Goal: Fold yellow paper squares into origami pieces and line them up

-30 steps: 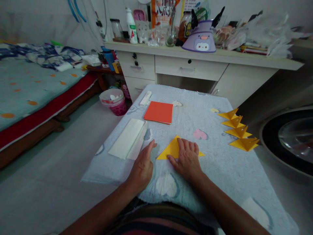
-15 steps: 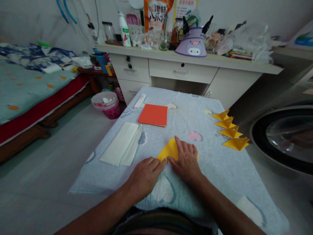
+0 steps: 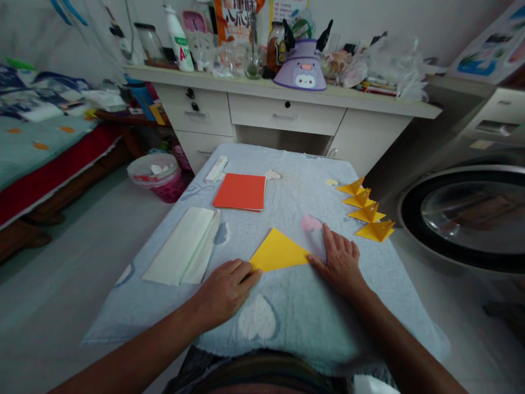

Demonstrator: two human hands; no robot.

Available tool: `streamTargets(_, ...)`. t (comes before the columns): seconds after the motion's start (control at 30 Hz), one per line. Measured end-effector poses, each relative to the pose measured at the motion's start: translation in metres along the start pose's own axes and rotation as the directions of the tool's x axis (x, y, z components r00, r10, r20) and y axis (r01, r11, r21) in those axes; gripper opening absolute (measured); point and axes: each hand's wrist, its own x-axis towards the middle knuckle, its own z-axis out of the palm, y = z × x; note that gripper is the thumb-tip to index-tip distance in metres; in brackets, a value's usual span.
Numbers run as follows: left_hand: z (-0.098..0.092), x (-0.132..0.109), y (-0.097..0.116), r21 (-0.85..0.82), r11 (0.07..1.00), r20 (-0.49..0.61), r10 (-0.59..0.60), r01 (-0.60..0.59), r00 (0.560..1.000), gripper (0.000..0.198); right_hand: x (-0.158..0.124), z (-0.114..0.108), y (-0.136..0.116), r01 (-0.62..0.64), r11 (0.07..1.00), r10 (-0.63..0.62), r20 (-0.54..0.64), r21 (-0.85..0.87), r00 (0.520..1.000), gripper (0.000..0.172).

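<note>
Pale cloth (image 3: 311,317) — 1 yellow paper triangle (image 3: 279,253), flat.

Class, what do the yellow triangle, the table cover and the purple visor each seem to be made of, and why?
Yellow triangle: probably paper, smooth and matte; it looks thin, flat and crisp-edged.
Table cover: fabric, soft and dull, perhaps towelling; its surface looks wrinkled and fuzzy.
Purple visor: matte-looking plastic or stiff fabric, I cannot tell which; its brim holds a flared shape.

The left hand (image 3: 223,290) and right hand (image 3: 341,261) are bare, like both forearms (image 3: 164,340). The clothing (image 3: 186,368) shows dark, with a curved brownish band (image 3: 262,363), details blurred.
</note>
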Motion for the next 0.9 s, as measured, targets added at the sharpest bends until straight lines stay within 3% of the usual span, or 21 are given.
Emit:
streamTargets(0.3, -0.004, -0.004, -0.001, -0.06, 0.998, -0.083, 0.01, -0.015, 0.996, 0.024, -0.002, -0.001, 0.022, -0.051, 0.997, 0.049, 0.032, 0.051, 0.998, 0.075)
streamTargets(0.4, -0.005, -0.001, 0.0, -0.146, 0.987, -0.105, -0.091, 0.075, 0.99, 0.026, 0.006, -0.006, 0.028, -0.107, 0.979, 0.098, 0.061, 0.172, 0.993, 0.07)
streamTargets(0.47, -0.005, 0.004, 0.001, -0.182, 0.96, -0.111, -0.234, 0.211, 0.966, 0.041, 0.013, -0.012, 0.027, -0.11, 0.956, 0.089, 0.089, 0.272, 0.992, 0.057)
streamTargets(0.53, -0.004, 0.011, 0.004, -0.184, 0.915, -0.091, -0.38, 0.36, 0.92, 0.067, 0.019, -0.019, 0.018, -0.014, 0.939, -0.029, 0.121, 0.344, 0.992, 0.048)
streamTargets(0.6, -0.003, 0.019, 0.007, -0.171, 0.873, -0.044, -0.47, 0.457, 0.882, 0.078, 0.023, -0.025, 0.003, 0.086, 0.933, -0.147, 0.154, 0.348, 0.977, 0.042)
streamTargets(0.73, -0.004, 0.03, 0.011, -0.178, 0.824, 0.046, -0.539, 0.538, 0.841, 0.07, 0.03, -0.027, -0.029, 0.155, 0.954, -0.22, 0.244, 0.257, 0.945, 0.04)
streamTargets(0.9, -0.004, 0.033, 0.012, -0.232, 0.798, 0.053, -0.561, 0.556, 0.826, 0.063, 0.035, -0.017, -0.045, 0.139, 0.951, -0.202, 0.214, 0.276, 0.956, 0.026)
